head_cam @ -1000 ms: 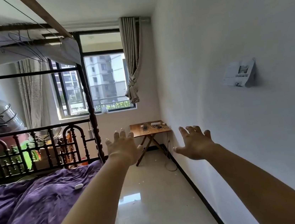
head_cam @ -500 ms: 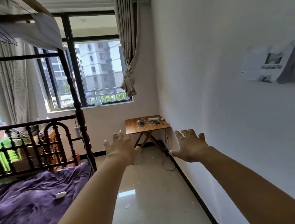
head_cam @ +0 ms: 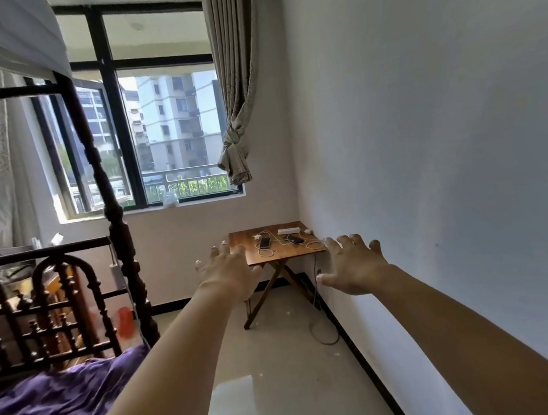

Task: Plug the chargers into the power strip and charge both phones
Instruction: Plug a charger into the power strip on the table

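Note:
A small wooden folding table (head_cam: 244, 254) stands in the far corner under the window. On it lie a white power strip (head_cam: 288, 230), two dark phones (head_cam: 264, 242) (head_cam: 295, 240) and white charger cables (head_cam: 313, 244) in loose loops. My left hand (head_cam: 228, 275) and my right hand (head_cam: 356, 268) are stretched out in front of me, fingers spread, palms down, holding nothing. Both hands are well short of the table, a few steps away from it.
A bed with a purple cover (head_cam: 48, 407) and a dark carved footboard (head_cam: 63, 302) fills the left. The white wall (head_cam: 448, 151) runs along the right. A glossy tiled floor (head_cam: 286, 378) leads to the table. A cord (head_cam: 326, 332) trails on the floor by the skirting.
The view has moved forward toward the corner table, which looks larger now. The wall-mounted paper holder on the right has left the frame. Both hands stay open and outstretched.

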A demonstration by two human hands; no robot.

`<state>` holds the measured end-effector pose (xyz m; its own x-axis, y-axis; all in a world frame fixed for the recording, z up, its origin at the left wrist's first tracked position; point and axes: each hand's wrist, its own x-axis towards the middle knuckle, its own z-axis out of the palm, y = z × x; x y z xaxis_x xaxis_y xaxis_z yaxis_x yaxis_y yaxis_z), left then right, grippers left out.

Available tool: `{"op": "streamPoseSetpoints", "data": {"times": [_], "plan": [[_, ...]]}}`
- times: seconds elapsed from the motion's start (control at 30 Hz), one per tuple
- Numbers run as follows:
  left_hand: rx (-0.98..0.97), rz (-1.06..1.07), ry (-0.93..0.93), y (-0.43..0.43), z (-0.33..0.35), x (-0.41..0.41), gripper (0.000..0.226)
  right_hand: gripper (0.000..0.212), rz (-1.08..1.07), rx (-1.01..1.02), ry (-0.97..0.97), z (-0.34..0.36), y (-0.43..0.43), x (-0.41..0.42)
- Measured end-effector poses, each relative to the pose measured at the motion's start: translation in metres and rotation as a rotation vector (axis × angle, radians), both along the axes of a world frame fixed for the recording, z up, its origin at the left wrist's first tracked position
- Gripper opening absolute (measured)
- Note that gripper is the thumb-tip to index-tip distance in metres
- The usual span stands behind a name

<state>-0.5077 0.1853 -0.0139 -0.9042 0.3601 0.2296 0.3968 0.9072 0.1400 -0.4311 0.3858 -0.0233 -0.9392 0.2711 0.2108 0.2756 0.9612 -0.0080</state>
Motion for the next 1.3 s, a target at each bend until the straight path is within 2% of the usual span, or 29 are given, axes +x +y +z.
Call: {"op": "streamPoseSetpoints", "data": {"times": [0.57,0.7,1.07,1.3], "plan": [[-0.01,-0.044,0.007,0.152,-0.005,-0.334,0.064,0.081,-0.022,-0.03,-0.026,-0.004,0.147,-0.328],[-0.045,-0.086,0.054,0.19,-0.008,-0.408,0.066,0.081,-0.022,-0.041,-0.041,-0.005,0.179,-0.407],[-0.065,-0.128,0.061,0.275,-0.027,-0.65,0.062,0.065,-0.053,-0.033,-0.03,-0.03,0.257,-0.645],[-0.046,-0.163,0.059,0.334,-0.013,-0.802,0.061,0.072,-0.115,-0.035,-0.014,-0.023,0.314,-0.784]]}}
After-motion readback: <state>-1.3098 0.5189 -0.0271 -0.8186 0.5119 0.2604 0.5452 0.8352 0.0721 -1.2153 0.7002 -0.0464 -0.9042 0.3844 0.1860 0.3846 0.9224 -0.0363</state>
